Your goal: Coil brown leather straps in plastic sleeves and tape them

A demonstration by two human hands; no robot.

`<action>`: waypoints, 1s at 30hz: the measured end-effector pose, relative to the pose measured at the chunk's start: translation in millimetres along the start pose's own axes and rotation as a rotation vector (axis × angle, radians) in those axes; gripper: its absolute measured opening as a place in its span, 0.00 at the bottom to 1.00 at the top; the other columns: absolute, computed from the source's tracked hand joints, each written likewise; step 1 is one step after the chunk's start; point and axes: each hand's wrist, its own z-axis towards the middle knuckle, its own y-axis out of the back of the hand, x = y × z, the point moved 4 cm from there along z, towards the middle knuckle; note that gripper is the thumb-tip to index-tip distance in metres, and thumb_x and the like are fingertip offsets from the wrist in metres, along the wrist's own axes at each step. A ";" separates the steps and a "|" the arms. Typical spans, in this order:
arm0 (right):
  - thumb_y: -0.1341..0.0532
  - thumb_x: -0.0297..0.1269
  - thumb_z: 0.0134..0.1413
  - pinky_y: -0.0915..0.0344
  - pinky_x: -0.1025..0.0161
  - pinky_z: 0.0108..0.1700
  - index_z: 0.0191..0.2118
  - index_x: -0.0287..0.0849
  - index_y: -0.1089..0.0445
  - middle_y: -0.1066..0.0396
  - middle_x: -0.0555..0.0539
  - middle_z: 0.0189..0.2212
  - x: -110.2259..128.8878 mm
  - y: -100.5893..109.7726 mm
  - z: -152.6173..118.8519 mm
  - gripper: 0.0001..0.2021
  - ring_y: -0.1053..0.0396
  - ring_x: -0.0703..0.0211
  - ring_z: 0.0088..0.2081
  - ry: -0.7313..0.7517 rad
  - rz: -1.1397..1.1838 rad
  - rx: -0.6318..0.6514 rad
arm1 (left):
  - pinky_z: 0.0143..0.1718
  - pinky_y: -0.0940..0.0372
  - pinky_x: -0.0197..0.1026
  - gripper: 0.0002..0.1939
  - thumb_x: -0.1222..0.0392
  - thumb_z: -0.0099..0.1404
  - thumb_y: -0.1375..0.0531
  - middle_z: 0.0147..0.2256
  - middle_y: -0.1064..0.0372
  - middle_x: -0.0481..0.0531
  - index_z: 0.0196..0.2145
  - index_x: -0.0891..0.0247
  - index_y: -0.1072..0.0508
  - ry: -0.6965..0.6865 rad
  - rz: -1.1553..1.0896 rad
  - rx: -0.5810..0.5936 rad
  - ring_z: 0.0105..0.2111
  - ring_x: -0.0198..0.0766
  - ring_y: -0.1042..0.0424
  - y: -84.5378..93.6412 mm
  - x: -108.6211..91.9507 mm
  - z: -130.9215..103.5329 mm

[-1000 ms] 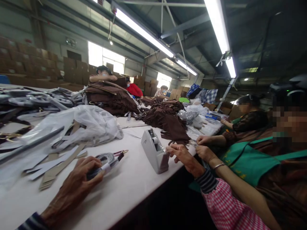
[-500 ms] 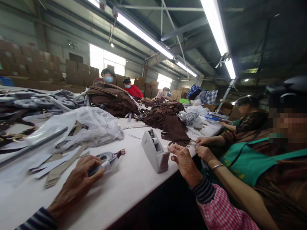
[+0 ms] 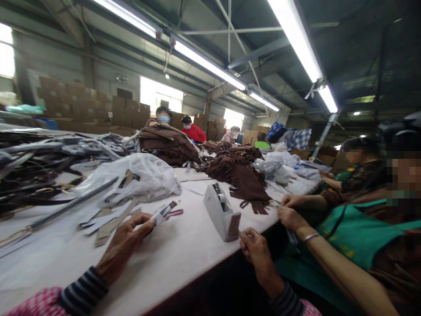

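Observation:
My left hand [image 3: 126, 241] is closed around a folded strap [image 3: 162, 214] with a pale wrapping, held just above the white table. A metal clip shows at the strap's far end, and a thin reddish loop [image 3: 175, 212] sticks out beside it. A grey tape dispenser [image 3: 215, 213] stands near the table's edge. Right at its front end, my right hand [image 3: 258, 251] has thumb and fingers pinched together. Whatever lies between those fingertips is too small to make out.
Flat beige and white strips [image 3: 113, 221] lie beyond my left hand, partly under a clear plastic bag [image 3: 154, 177]. Brown fringed pieces [image 3: 248, 182] are heaped behind the dispenser. Close on my right, a co-worker's hands [image 3: 291, 210] work at the table edge.
My right hand has come down to the dispenser's front end, its fingers drawn closer together. My left hand has turned the strap, so its clip end points up and away. The view has shifted left.

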 end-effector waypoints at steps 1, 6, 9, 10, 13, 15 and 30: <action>0.25 0.57 0.37 0.62 0.71 0.18 0.23 0.43 0.38 0.42 0.57 0.14 -1.8 -2.5 -3.4 0.27 0.53 0.72 0.15 -0.006 -0.016 0.030 | 0.30 0.42 0.40 0.25 0.35 0.65 0.45 0.28 0.35 0.46 0.32 0.61 0.26 0.030 -0.053 0.006 0.29 0.40 0.38 -1.6 0.4 -0.8; 0.27 0.58 0.47 0.59 0.70 0.19 0.29 0.45 0.37 0.39 0.57 0.17 10.7 -73.7 -29.5 0.24 0.51 0.70 0.17 -0.004 0.077 0.347 | 0.35 0.42 0.42 0.19 0.43 0.63 0.40 0.31 0.33 0.48 0.28 0.62 0.27 -0.013 -0.087 -0.067 0.32 0.41 0.36 -5.1 -3.8 -0.2; 0.28 0.53 0.52 0.60 0.71 0.20 0.30 0.44 0.39 0.39 0.57 0.19 24.7 -144.4 -42.6 0.22 0.51 0.71 0.19 -0.022 0.221 0.500 | 0.39 0.41 0.44 0.17 0.45 0.63 0.40 0.33 0.31 0.49 0.28 0.62 0.26 -0.039 -0.072 -0.084 0.35 0.43 0.34 -5.5 -7.9 -3.0; 0.28 0.52 0.53 0.60 0.71 0.20 0.31 0.44 0.38 0.39 0.57 0.19 27.5 -165.8 -44.0 0.21 0.51 0.71 0.19 -0.024 0.250 0.548 | 0.40 0.40 0.44 0.17 0.45 0.63 0.41 0.34 0.31 0.50 0.28 0.62 0.26 -0.044 -0.071 -0.082 0.36 0.44 0.33 -5.5 -8.9 -4.0; 0.29 0.51 0.52 0.60 0.72 0.20 0.31 0.43 0.38 0.37 0.57 0.19 26.2 -208.4 -39.6 0.21 0.51 0.73 0.18 -0.052 0.275 0.598 | 0.42 0.39 0.45 0.17 0.45 0.62 0.41 0.34 0.30 0.51 0.27 0.61 0.27 -0.062 -0.075 -0.077 0.37 0.45 0.32 -5.4 -9.8 -4.8; 0.28 0.51 0.50 0.60 0.72 0.19 0.30 0.43 0.39 0.37 0.57 0.18 20.8 -219.2 -34.2 0.22 0.51 0.73 0.17 -0.066 0.253 0.588 | 0.42 0.38 0.45 0.16 0.45 0.61 0.41 0.34 0.30 0.51 0.26 0.61 0.28 -0.066 -0.080 -0.084 0.37 0.45 0.31 -5.4 -8.1 -3.4; 0.26 0.52 0.46 0.59 0.73 0.15 0.29 0.44 0.39 0.40 0.60 0.14 7.9 -224.2 -26.1 0.24 0.52 0.74 0.14 -0.136 0.233 0.562 | 0.38 0.41 0.44 0.19 0.41 0.60 0.39 0.32 0.33 0.50 0.26 0.61 0.30 0.008 -0.211 -0.051 0.35 0.44 0.35 -6.3 -8.4 -5.7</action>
